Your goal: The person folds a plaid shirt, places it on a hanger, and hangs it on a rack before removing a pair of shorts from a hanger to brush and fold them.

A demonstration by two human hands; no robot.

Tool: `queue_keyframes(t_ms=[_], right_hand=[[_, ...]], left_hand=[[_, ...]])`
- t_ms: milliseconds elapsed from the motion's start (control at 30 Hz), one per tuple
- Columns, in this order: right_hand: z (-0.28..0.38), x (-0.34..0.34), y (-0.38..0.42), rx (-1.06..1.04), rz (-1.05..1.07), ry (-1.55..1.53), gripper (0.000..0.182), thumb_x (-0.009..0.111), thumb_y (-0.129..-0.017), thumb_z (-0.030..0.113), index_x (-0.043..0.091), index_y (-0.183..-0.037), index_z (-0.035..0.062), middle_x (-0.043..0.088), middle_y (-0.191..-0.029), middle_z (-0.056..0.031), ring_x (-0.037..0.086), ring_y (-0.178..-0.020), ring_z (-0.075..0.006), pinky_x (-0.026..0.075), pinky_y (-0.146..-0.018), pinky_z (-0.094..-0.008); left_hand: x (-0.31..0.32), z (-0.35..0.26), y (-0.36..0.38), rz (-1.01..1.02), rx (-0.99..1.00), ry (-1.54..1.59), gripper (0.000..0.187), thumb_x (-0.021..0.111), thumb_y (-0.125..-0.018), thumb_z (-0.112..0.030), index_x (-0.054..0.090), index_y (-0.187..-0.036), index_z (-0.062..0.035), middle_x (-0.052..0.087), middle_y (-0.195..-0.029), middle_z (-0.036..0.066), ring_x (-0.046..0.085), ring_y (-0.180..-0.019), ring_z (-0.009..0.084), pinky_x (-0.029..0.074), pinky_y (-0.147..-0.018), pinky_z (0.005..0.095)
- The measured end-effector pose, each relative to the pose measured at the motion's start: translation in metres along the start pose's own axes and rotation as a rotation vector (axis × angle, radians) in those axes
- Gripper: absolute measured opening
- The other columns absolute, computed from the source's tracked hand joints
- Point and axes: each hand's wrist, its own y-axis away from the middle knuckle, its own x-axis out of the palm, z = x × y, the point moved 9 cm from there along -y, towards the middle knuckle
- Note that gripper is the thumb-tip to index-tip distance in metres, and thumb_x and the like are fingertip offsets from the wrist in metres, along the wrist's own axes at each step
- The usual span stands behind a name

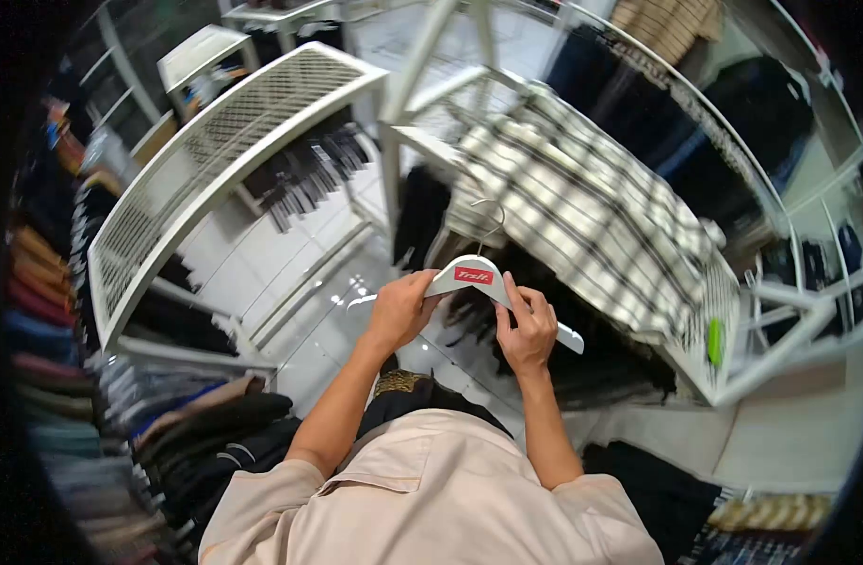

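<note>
A white clothes hanger [467, 265] with a red label and a metal hook is held up in front of my body. My left hand [402, 306] grips its left shoulder, and my right hand [528, 326] grips the right one, with the fingers of both hands wrapped on it. Both tips of the hanger stick out past my hands. Just beyond, a white and dark plaid shirt [582, 207] lies spread on a white rack top, its near edge close to the hanger hook.
A white mesh-topped rack [234, 141] stands at the left, with hangers below it. Folded and hung clothes [205, 414] fill the left side. Dark garments [582, 353] hang under the plaid shirt. A bright green object [714, 341] is at the rack's right corner. White tiles [309, 353] cover the floor.
</note>
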Motion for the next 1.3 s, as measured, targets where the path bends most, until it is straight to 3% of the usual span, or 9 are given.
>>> queue_keyframes(t_ms=[200, 267, 333, 567, 667, 800, 967, 1033, 1300], right_hand=[[-0.066, -0.082, 0.049, 0.203, -0.112, 0.105, 0.055, 0.084, -0.079, 0.011, 0.073, -0.133, 0.0176, 0.066, -0.098, -0.0078, 0.066, -0.078, -0.0261, 0.054, -0.07, -0.0402], [-0.081, -0.104, 0.063, 0.25, -0.15, 0.157, 0.053, 0.085, -0.081, 0.01, 0.073, -0.133, 0.0147, 0.066, -0.097, -0.0088, 0.066, -0.077, -0.026, 0.054, -0.067, -0.0388], [-0.089, -0.123, 0.071, 0.29, -0.167, 0.196, 0.053, 0.085, -0.081, 0.01, 0.072, -0.133, 0.0149, 0.066, -0.097, -0.0082, 0.066, -0.078, -0.0252, 0.054, -0.067, -0.0386], [-0.089, -0.14, 0.09, 0.38, -0.139, 0.301, 0.053, 0.084, -0.081, 0.009, 0.073, -0.133, 0.0159, 0.065, -0.1, -0.0084, 0.065, -0.078, -0.0246, 0.054, -0.068, -0.0382], [-0.083, -0.138, 0.092, 0.427, -0.12, 0.298, 0.055, 0.084, -0.08, 0.006, 0.072, -0.133, 0.0151, 0.061, -0.103, -0.0118, 0.062, -0.074, -0.0249, 0.053, -0.068, -0.0365], [-0.073, -0.131, 0.092, 0.479, -0.144, 0.306, 0.055, 0.084, -0.079, 0.006, 0.073, -0.132, 0.0153, 0.06, -0.103, -0.0111, 0.061, -0.074, -0.0245, 0.052, -0.067, -0.0368], [-0.059, -0.128, 0.097, 0.523, -0.162, 0.357, 0.056, 0.085, -0.078, 0.007, 0.073, -0.132, 0.0161, 0.059, -0.1, -0.0105, 0.06, -0.074, -0.025, 0.052, -0.067, -0.0366], [-0.055, -0.13, 0.096, 0.515, -0.171, 0.369, 0.057, 0.085, -0.078, 0.007, 0.073, -0.132, 0.0171, 0.059, -0.1, -0.0104, 0.06, -0.076, -0.0254, 0.052, -0.068, -0.0367], [-0.061, -0.134, 0.076, 0.5, -0.132, 0.372, 0.058, 0.086, -0.075, 0.008, 0.074, -0.131, 0.0189, 0.06, -0.098, -0.0098, 0.061, -0.082, -0.0273, 0.052, -0.072, -0.0388]], left_hand=[[0.044, -0.066, -0.027, 0.075, 0.26, 0.142, 0.034, 0.073, -0.095, -0.026, 0.07, -0.119, -0.0034, 0.069, -0.094, 0.014, 0.065, -0.083, 0.0331, 0.053, -0.074, 0.0415], [0.053, -0.078, -0.044, 0.076, 0.288, 0.082, 0.03, 0.075, -0.091, -0.015, 0.072, -0.119, -0.0043, 0.067, -0.093, 0.015, 0.065, -0.088, 0.0333, 0.053, -0.078, 0.0428], [0.059, -0.091, -0.06, -0.048, 0.455, 0.048, 0.034, 0.077, -0.089, -0.014, 0.071, -0.121, -0.0074, 0.067, -0.099, 0.012, 0.065, -0.092, 0.032, 0.053, -0.081, 0.0431], [0.119, -0.117, -0.106, 0.001, 0.841, -0.154, 0.065, 0.077, -0.085, -0.014, 0.058, -0.146, -0.0263, 0.058, -0.132, 0.009, 0.058, -0.119, 0.0313, 0.049, -0.1, 0.0464], [0.135, -0.118, -0.118, 0.079, 0.927, -0.121, 0.066, 0.077, -0.081, -0.012, 0.06, -0.144, -0.0248, 0.059, -0.131, 0.009, 0.058, -0.118, 0.03, 0.049, -0.099, 0.0452], [0.127, -0.124, -0.128, 0.165, 0.981, -0.012, 0.062, 0.08, -0.076, -0.013, 0.066, -0.135, -0.0225, 0.06, -0.121, 0.008, 0.06, -0.108, 0.028, 0.051, -0.091, 0.0423], [0.129, -0.134, -0.151, 0.348, 0.957, 0.039, 0.03, 0.075, -0.091, -0.017, 0.074, -0.121, -0.0136, 0.064, -0.105, 0.006, 0.062, -0.094, 0.0252, 0.052, -0.081, 0.0393], [0.134, -0.134, -0.168, 0.512, 0.803, 0.131, 0.024, 0.073, -0.094, -0.023, 0.077, -0.115, -0.0108, 0.067, -0.102, 0.01, 0.065, -0.094, 0.0281, 0.052, -0.081, 0.0411], [0.15, -0.128, -0.191, 0.773, 0.602, 0.194, 0.035, 0.073, -0.093, -0.036, 0.078, -0.11, -0.0061, 0.073, -0.105, 0.014, 0.069, -0.095, 0.035, 0.054, -0.084, 0.0434]])
